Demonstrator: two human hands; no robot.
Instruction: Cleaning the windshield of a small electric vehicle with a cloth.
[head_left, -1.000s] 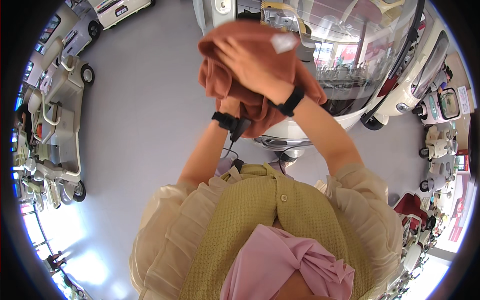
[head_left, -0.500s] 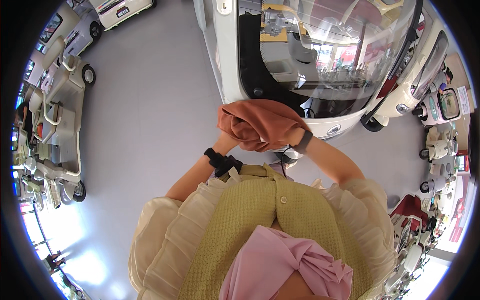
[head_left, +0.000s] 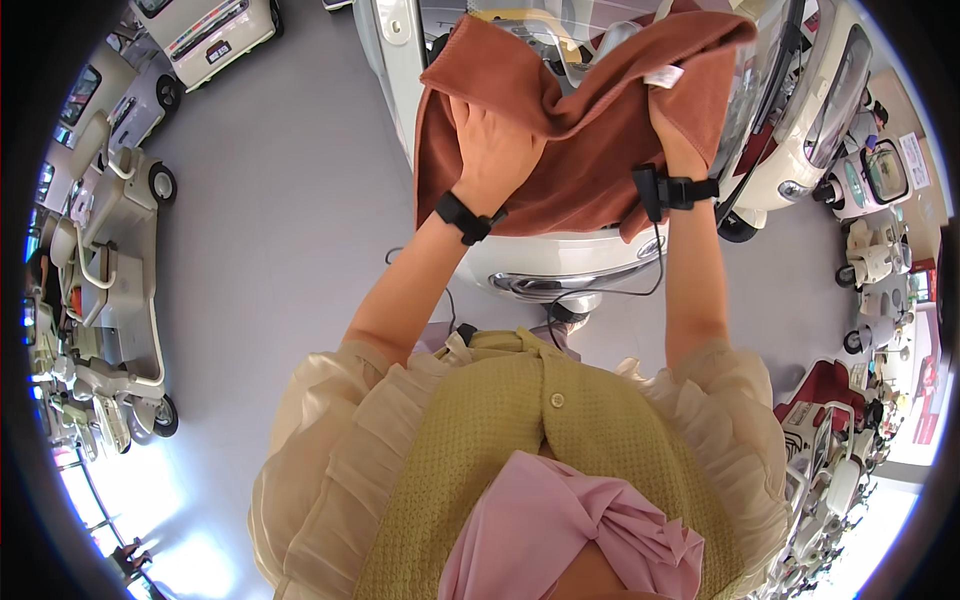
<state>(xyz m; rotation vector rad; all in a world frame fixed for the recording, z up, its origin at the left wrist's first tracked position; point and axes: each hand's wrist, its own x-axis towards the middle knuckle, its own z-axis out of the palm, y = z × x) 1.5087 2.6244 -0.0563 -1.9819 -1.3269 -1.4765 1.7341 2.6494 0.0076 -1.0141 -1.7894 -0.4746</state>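
Forearms extended forward; left hand back upward; right hand mostly hidden.

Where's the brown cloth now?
The cloth is upper centre in the head view, spread between the left hand and right hand before the pale vehicle.

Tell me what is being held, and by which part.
A brown cloth: the left hand at its left side, the right hand at its right; folds partly hide both grips.
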